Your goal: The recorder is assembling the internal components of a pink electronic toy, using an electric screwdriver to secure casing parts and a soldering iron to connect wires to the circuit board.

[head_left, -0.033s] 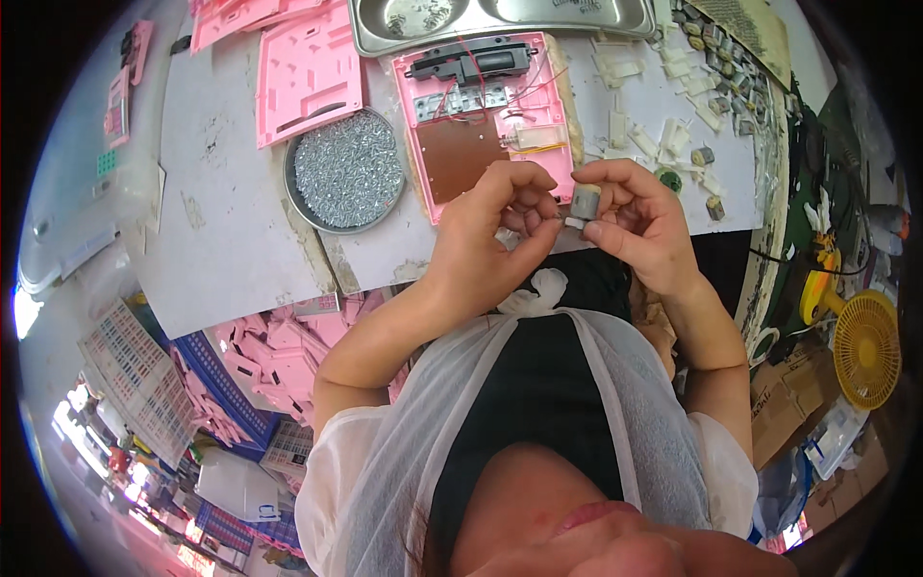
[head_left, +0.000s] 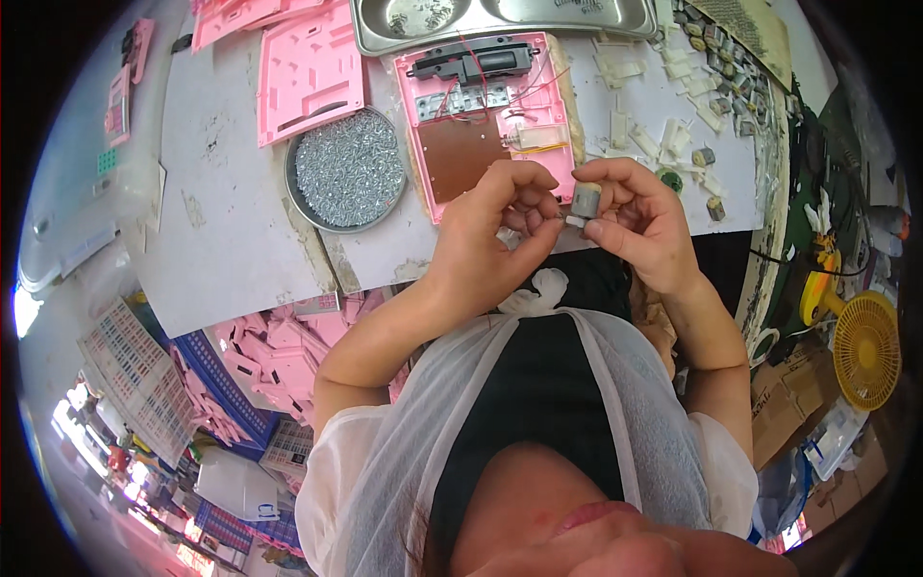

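Note:
A small silver electric motor [head_left: 586, 200] with a yellowish end is pinched between the thumb and forefinger of my right hand [head_left: 646, 223]. A small white piece [head_left: 575, 221] shows at its lower end. My left hand [head_left: 502, 213] is closed, its thumb and fingertips together against that lower end. Whatever lies between those fingertips is too small to make out. Just beyond both hands lies an open pink plastic casing [head_left: 423, 183]. In it are a brown board [head_left: 461, 159], a black mechanism [head_left: 471, 62], thin red wires and a white gearbox with a motor [head_left: 538, 137].
A round metal dish of screws [head_left: 348, 168] stands left of the casing, near pink panels [head_left: 310, 77]. A steel tray [head_left: 510, 19] lies behind. White plastic parts [head_left: 642, 139] and loose motors [head_left: 716, 58] spread to the right. A yellow fan [head_left: 865, 348] is at far right.

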Demonstrator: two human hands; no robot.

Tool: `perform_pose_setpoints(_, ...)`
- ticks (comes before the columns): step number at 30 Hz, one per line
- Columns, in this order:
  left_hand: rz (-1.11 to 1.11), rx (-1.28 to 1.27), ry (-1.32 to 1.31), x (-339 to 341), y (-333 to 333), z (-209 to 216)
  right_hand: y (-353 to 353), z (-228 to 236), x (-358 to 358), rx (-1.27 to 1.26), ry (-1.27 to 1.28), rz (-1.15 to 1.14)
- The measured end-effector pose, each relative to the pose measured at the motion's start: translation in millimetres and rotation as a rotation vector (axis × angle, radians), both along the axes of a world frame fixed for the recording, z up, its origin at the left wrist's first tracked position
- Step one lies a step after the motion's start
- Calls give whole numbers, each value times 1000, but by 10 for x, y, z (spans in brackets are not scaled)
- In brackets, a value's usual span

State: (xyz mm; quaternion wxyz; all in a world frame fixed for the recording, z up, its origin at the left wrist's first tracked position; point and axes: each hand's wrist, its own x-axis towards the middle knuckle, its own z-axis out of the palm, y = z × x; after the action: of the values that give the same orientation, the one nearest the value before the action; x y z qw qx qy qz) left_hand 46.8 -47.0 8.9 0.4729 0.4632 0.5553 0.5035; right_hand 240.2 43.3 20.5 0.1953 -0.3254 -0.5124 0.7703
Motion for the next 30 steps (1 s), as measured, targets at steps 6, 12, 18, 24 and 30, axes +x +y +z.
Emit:
perform_pose_setpoints(6, -21, 44, 4, 9, 10, -25, 2, -19, -10, 39, -57, 12)
perform_pose_setpoints(12, 27, 179, -8, 38, -8, -38, -66, -119, 6, 714, -76, -22)
perform_pose_setpoints(18, 43, 624, 466, -79, 48, -134, 16, 106, -101, 264, -64, -42)
perform_pose_setpoints(24, 31, 567, 332, -177, 48, -70, 82, 123, -156, 553, -77, 57)
perform_pose_setpoints(30, 3, 477, 277, -231, 22, -54, 147, 58, -215, 958, 34, 82)
